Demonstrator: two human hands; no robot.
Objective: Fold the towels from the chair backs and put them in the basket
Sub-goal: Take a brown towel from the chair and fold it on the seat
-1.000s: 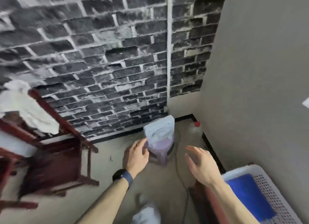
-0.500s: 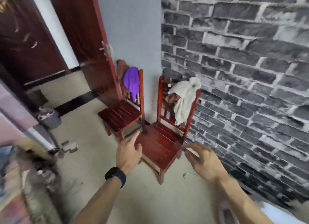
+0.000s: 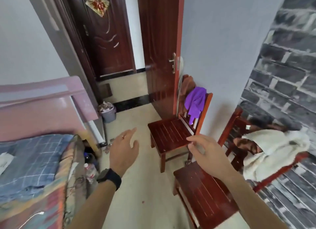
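A purple towel (image 3: 195,102) hangs over the back of the far red wooden chair (image 3: 171,134), with a brown towel (image 3: 187,86) behind it. A white towel (image 3: 277,150) lies draped over the back of the near red chair (image 3: 203,196) at the right, with a dark brown cloth (image 3: 246,145) beside it. My left hand (image 3: 124,150) is held out over the floor, fingers relaxed, holding nothing. My right hand (image 3: 205,150) hovers above the near chair's seat, fingers loosely bent, empty. The basket is out of view.
A bed with a blue checked cover (image 3: 32,167) and pink headboard (image 3: 46,104) fills the left. A grey waste bin (image 3: 107,112) stands by the open red door (image 3: 159,54). A grey brick wall (image 3: 282,92) runs along the right. Bottles (image 3: 89,170) lie beside the bed.
The view has swung left from the corner with the basket to the chairs, door and bed. Both hands stay raised and empty.
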